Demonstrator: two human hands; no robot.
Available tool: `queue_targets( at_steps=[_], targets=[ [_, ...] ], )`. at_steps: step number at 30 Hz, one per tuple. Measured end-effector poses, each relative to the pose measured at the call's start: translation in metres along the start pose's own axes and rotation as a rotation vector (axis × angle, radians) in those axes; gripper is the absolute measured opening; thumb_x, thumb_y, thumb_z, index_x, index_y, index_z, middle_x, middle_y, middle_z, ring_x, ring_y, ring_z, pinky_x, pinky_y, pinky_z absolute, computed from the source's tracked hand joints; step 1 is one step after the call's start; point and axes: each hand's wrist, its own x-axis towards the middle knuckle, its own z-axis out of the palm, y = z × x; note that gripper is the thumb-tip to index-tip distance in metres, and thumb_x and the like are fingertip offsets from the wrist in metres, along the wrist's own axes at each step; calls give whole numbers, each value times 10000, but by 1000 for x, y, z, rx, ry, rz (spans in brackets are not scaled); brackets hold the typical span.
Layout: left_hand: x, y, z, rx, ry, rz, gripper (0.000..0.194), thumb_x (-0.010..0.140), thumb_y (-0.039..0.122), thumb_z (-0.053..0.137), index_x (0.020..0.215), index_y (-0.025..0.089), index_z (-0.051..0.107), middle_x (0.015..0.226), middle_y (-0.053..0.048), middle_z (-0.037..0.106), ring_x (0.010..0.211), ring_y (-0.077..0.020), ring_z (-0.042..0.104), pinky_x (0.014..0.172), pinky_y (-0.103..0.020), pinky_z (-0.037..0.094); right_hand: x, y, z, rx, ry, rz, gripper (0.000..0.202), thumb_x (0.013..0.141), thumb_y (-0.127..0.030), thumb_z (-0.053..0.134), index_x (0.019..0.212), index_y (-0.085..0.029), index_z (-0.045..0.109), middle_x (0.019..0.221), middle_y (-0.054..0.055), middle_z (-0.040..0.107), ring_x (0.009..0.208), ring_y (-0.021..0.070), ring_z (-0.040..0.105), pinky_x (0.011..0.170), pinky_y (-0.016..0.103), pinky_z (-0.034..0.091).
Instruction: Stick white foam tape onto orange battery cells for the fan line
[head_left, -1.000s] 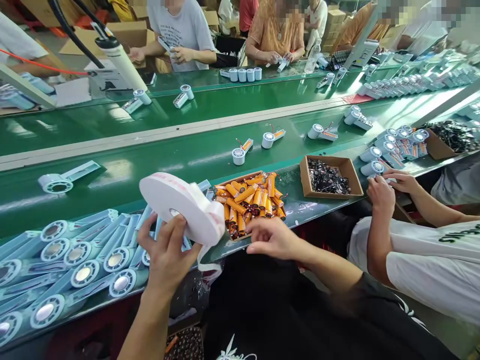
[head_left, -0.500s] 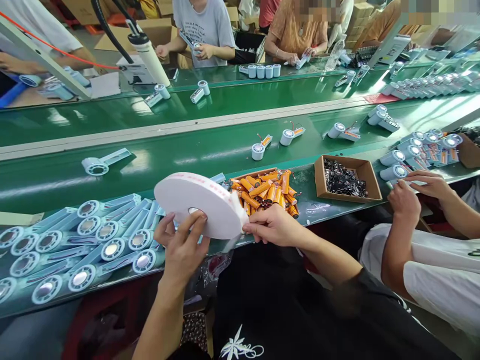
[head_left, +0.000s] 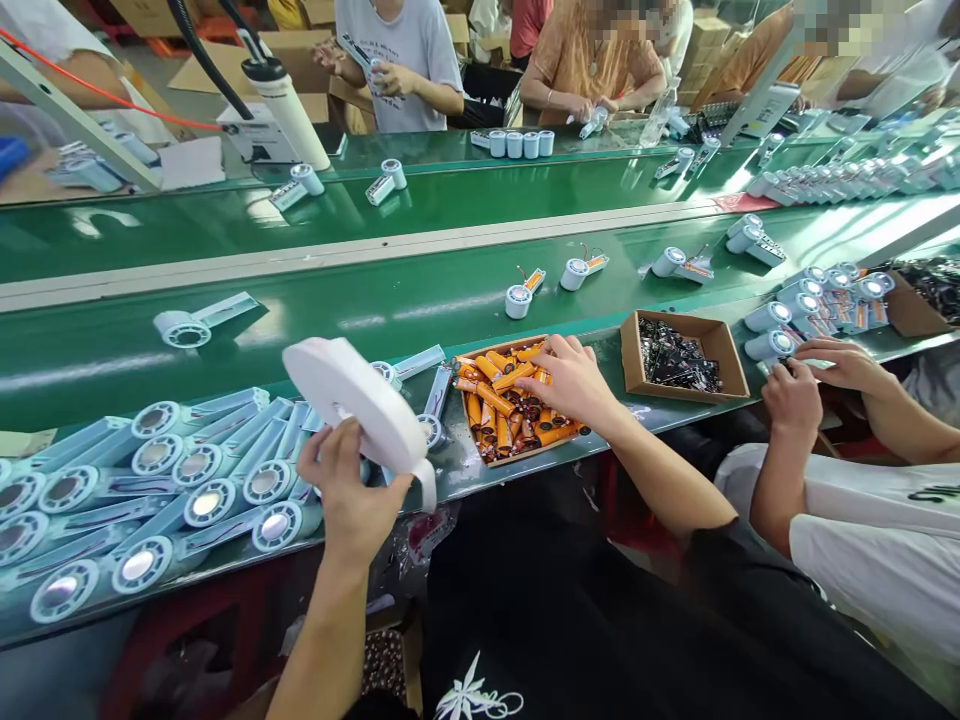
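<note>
My left hand (head_left: 352,490) is closed on a large roll of white tape (head_left: 356,395), held tilted above the table edge, its loose tape end hanging down at the right. My right hand (head_left: 574,380) reaches over a shallow carton of orange wrapped battery cells (head_left: 499,395). Its fingers are apart and bent down onto the cells; the fingertips are partly lost among them. Between the roll and the carton lie light-blue fan housings with long handles (head_left: 431,430), partly covered by the roll.
Many light-blue fan housings (head_left: 206,465) lie in rows at the left. A carton of small black parts (head_left: 679,360) stands right of the cells. Several housings lie on the green belt (head_left: 420,290). A co-worker's hands (head_left: 795,400) work at the right; other people sit across.
My right hand has left the tape edge and moved right onto the orange cells. The roll in my left hand has tilted and shifted slightly left, with its tape end now hanging free.
</note>
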Motion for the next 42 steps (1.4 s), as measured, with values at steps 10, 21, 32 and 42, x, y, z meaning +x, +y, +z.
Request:
queue_targets(
  at_steps=[10,21,32,42],
  targets=[
    [6,26,15,178,-17,316,720,845,117,702,1530,271,542,1328,-133,700,1392,-399,386,1144,-611,421,-21,-27,-31,815,13,-42,436,989,-437,662,1363,-216,699,922,41,785,789,187,718,787,320,565],
    [24,56,-1,332,-29,437,859,904,134,724,1651,383,383,1271,2,775,1029,-315,408,1165,-591,340,-20,-31,-14,907,-122,15,505,901,-426,767,1349,-199,716,949,41,781,828,200,735,817,363,609],
    [64,72,6,-16,-656,473,796,816,578,825,1535,340,578,1560,-93,585,1382,-407,449,1146,-563,351,17,64,-66,1080,661,40,366,967,-520,701,1298,-365,691,1355,33,706,1225,262,732,885,377,697],
    [180,-39,66,633,-984,167,307,944,255,560,1143,185,784,1224,-168,734,1127,-348,638,924,-434,540,-27,78,-42,1179,559,192,575,796,-413,896,1310,-327,653,1091,13,811,920,212,813,794,375,702]
  ],
)
